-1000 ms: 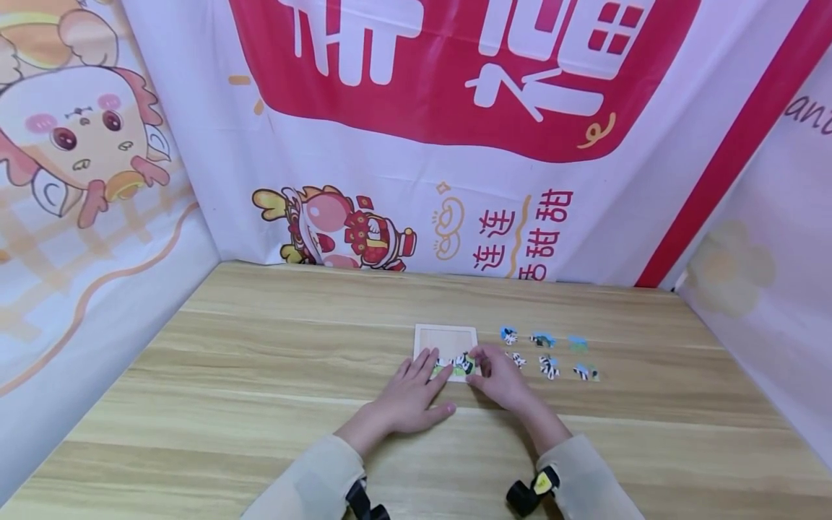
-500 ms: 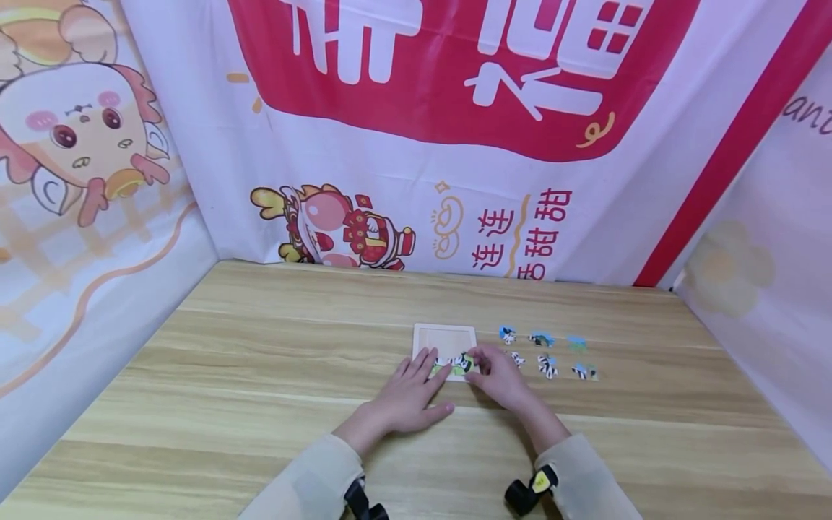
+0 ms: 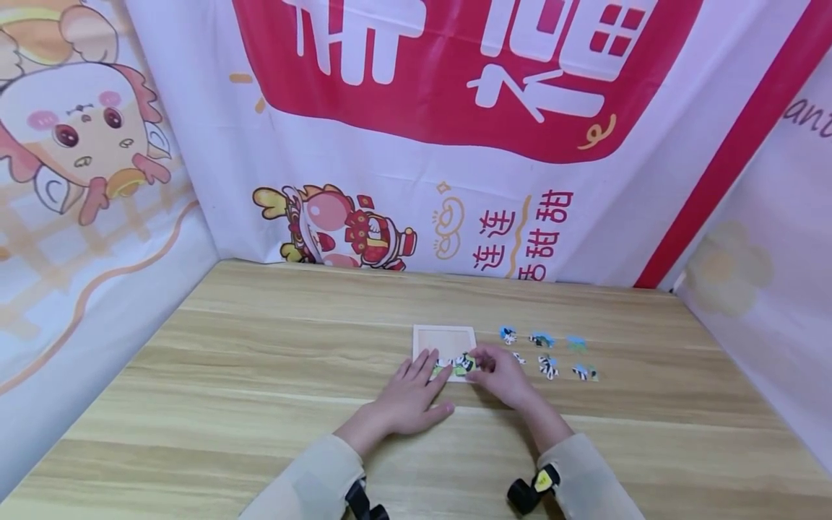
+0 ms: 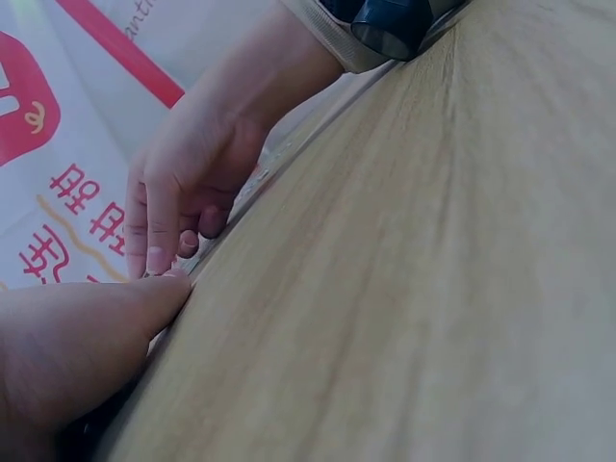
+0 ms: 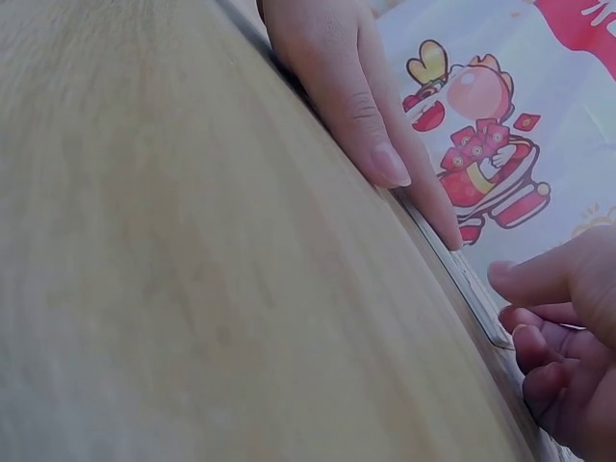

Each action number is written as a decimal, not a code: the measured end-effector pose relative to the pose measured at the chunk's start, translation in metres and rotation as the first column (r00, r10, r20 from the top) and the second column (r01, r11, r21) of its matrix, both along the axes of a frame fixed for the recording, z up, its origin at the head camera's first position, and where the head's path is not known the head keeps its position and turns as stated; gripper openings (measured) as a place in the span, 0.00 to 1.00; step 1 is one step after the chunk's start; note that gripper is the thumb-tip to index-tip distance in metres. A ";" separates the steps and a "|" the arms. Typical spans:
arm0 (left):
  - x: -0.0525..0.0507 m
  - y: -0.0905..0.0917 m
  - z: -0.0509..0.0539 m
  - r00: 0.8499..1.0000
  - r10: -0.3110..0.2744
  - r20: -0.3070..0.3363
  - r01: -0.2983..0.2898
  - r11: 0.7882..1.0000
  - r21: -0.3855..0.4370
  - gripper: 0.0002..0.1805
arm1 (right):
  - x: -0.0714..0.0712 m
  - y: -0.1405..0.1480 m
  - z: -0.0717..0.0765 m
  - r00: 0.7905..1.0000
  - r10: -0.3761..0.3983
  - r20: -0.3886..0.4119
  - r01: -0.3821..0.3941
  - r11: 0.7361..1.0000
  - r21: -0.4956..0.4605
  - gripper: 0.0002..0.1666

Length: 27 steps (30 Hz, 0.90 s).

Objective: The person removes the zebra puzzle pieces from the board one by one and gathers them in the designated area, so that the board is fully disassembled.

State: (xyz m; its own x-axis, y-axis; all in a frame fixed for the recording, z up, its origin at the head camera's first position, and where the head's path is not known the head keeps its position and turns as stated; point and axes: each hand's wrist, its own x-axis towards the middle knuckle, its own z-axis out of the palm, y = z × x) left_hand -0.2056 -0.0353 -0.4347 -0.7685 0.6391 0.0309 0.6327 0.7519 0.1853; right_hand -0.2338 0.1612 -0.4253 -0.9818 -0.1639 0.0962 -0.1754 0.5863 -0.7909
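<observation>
White-rimmed square tray [image 3: 447,339] holds green, black-and-white puzzle pieces [image 3: 464,364].

Far side free
Bare bench [image 3: 429,300] beyond the tray [image 3: 445,328]; left hand [image 3: 409,399] and right hand [image 3: 505,377] at near corners, pieces [image 3: 548,367] rightward.

The left sleeve [image 3: 312,480] and right sleeve [image 3: 585,477] are cut long, in pale beige cloth. The left hand [image 3: 404,401] and right hand [image 3: 507,379] are left bare. On the left, a black strap [image 3: 355,497] is worn; on the right, a black, rounded camera [image 3: 522,497] is fastened, its black band [image 3: 553,473] marked by a yellow patch [image 3: 543,479].
</observation>
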 end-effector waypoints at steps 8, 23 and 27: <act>-0.001 0.001 0.000 1.000 -0.010 0.008 0.010 1.000 -0.010 0.36 | -0.004 0.008 0.007 0.997 -0.070 0.028 0.071 0.996 -0.052 0.20; -0.001 0.002 0.003 1.000 -0.014 0.004 0.014 1.000 -0.013 0.36 | 0.004 0.052 0.024 0.998 -0.060 0.011 0.061 0.995 -0.082 0.20; -0.001 0.002 0.002 1.000 -0.014 -0.003 0.014 1.000 -0.015 0.36 | 0.009 0.068 0.026 0.996 -0.074 -0.042 0.071 0.995 -0.072 0.20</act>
State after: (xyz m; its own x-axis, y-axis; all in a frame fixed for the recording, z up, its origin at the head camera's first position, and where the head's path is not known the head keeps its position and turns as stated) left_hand -0.2069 -0.0330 -0.4323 -0.7593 0.6504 0.0234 0.6439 0.7454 0.1724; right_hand -0.2249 0.2288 -0.3997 -0.9852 -0.0838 0.1492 -0.1708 0.5416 -0.8231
